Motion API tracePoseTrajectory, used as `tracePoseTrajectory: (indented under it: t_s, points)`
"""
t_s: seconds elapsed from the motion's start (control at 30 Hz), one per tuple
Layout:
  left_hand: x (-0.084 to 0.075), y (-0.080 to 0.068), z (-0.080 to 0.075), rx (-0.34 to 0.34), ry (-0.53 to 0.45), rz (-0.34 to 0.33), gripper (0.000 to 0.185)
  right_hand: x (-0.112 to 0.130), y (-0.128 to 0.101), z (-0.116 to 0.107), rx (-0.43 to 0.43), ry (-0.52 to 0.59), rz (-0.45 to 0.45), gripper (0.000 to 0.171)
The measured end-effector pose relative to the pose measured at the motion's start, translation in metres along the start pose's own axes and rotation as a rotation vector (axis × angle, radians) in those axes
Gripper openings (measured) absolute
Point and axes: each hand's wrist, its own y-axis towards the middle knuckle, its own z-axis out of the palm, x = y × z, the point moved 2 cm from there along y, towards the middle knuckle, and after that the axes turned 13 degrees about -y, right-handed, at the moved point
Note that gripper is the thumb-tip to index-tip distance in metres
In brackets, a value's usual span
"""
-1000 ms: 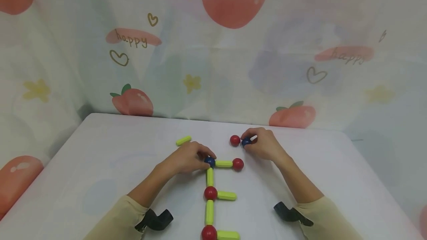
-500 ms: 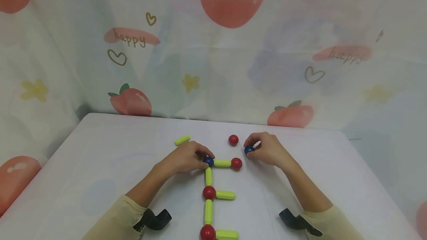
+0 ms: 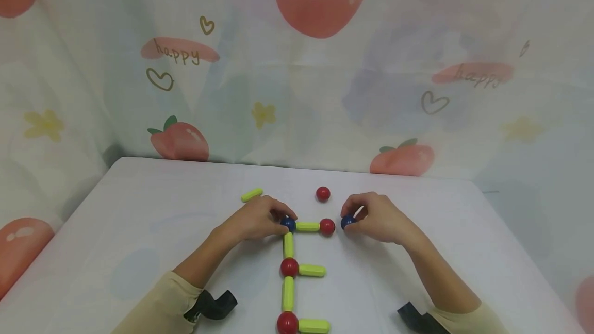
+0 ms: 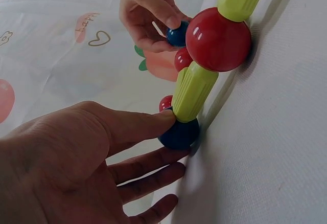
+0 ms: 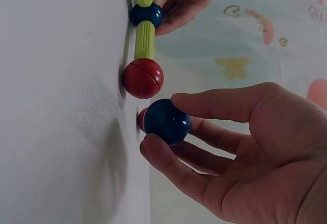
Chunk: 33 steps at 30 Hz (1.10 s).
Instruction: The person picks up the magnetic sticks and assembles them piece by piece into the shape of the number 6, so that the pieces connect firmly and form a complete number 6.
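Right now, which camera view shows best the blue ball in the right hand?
The right wrist view: the blue ball fills the middle, pinched by the right hand. The head view shows it small; the left wrist view shows it far off, half hidden by fingers.

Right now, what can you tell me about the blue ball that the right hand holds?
The blue ball is small, round, dark blue and glossy, and looks like smooth plastic. The right hand pinches it between thumb and fingers, low over the white table. It lies just right of the red ball ending the top yellow-green rod, apart from it by a narrow gap.
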Motion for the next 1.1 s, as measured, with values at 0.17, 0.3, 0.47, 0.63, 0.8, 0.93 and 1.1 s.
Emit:
tracePoseTrajectory:
  t_s: [0.17,0.3,0.47,0.63,0.8,0.93,1.1]
  points:
    - [-0.001,0.000,0.000,0.002,0.006,0.001,0.027,0.008,-0.009,0.001,0.068,-0.002,-0.085,0.019]
    - [-0.001,0.000,-0.001,0.003,0.006,0.005,0.027,0.014,-0.014,0.003,0.105,-0.031,-0.138,0.021]
    - [0.000,0.000,-0.001,0.003,0.002,0.001,0.027,0.021,-0.016,0.006,0.140,-0.050,-0.193,0.023]
    - [0.001,0.000,0.000,0.003,-0.003,0.000,0.027,0.026,-0.020,0.009,0.177,-0.061,-0.216,0.024]
    - [0.000,-0.001,0.000,0.001,-0.007,-0.001,0.027,0.031,-0.021,0.014,0.223,-0.065,-0.233,0.025]
    - [-0.001,-0.001,0.000,-0.001,-0.007,0.001,0.027,0.033,-0.022,0.019,0.239,-0.066,-0.263,0.025]
    - [-0.002,-0.001,-0.001,-0.001,-0.007,-0.004,0.027,0.035,-0.023,0.025,0.258,-0.094,-0.287,0.026]
